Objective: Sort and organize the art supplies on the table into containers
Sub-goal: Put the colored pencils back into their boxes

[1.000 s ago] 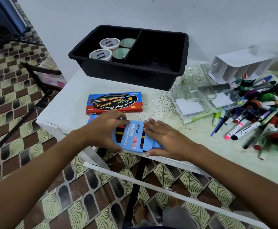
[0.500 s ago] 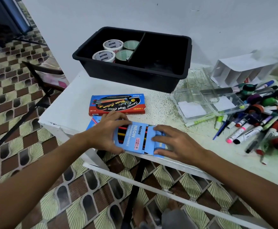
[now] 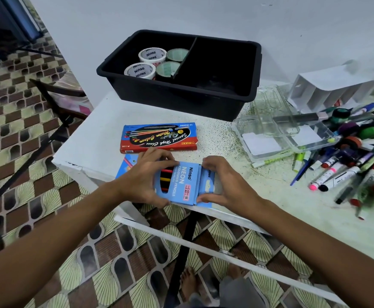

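A blue box of neon coloured pencils [image 3: 181,183] is at the table's near edge. My left hand [image 3: 146,181] grips its left end and my right hand [image 3: 223,183] grips its right end with thumb and fingers. Under it lies another blue box [image 3: 126,163], mostly hidden. A red water-colour box [image 3: 159,137] lies flat just behind. The black divided bin [image 3: 237,85] stands at the back, with several tape rolls [image 3: 152,62] in its left compartment. A heap of markers and pens [image 3: 355,152] covers the right of the table.
A clear plastic tray [image 3: 270,138] lies between the bin and the markers. A white divided organizer [image 3: 328,90] lies tipped at the back right. The white table [image 3: 88,138] ends at its left and near edges above a patterned tile floor. A dark chair [image 3: 54,96] stands to the left.
Both hands went from lying flat on the blue pencil box to gripping its two ends. The box has shifted a little and its near edge is raised.
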Motion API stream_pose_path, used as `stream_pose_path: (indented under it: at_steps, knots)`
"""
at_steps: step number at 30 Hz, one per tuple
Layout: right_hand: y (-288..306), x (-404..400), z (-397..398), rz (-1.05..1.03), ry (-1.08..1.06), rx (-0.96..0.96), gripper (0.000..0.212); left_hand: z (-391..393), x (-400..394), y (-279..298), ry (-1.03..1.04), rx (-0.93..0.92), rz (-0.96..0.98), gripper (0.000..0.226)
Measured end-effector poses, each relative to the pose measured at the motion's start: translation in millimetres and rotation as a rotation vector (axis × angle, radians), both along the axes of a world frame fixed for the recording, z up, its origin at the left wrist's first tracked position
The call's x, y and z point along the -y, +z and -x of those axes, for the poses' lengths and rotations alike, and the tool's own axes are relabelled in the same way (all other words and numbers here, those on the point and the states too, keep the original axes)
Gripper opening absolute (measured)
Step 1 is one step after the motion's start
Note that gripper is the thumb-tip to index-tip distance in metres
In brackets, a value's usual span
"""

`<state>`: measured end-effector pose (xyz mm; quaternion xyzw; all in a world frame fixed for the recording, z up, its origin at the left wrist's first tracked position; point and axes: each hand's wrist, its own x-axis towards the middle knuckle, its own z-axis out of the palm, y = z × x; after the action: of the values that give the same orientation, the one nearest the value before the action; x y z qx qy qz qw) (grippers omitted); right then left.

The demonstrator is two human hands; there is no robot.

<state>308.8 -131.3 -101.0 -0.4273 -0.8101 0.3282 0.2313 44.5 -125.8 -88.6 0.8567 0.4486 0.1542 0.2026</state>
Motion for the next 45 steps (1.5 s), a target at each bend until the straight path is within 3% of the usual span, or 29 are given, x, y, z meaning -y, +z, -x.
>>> stream_pose_path:
  at_steps: [7,14,20,24,28,32,36,42,43,45]
  knots:
    - [-2,-5,7,0.014,0.017,-0.013,0.087,0,0,-2,0.004,0.002,-0.007,0.095]
    - [6,-8,4,-0.114,0.071,0.085,0.08,0,0,-5,0.028,-0.023,-0.009,0.096]
    - [13,-14,-5,-0.081,0.065,0.102,0.076,-6,-3,1,0.046,-0.093,-0.045,0.104]
    - [28,-20,-17,-0.024,0.008,-0.077,0.068,-14,-3,16,0.096,0.01,-0.106,0.1]
    - [52,-24,-17,0.024,-0.133,-0.402,0.048,-31,-9,38,0.249,0.154,-0.274,0.096]
    - [82,-25,-5,0.231,-0.188,-0.672,0.058,-59,-21,54,0.497,0.23,-0.383,0.098]
    - [103,-37,0,0.348,-0.2,-0.85,0.056,-88,-35,70,0.584,0.288,-0.386,0.103]
    - [135,-77,-16,0.367,-0.371,-0.911,0.047,-100,-47,95,0.493,0.251,-0.317,0.11]
    - [141,-84,-21,0.382,-0.368,-0.91,0.047,-97,-49,101,0.462,0.278,-0.241,0.108]
    - [152,-99,-26,0.392,-0.373,-0.906,0.047,-89,-54,115,0.374,0.451,0.085,0.103]
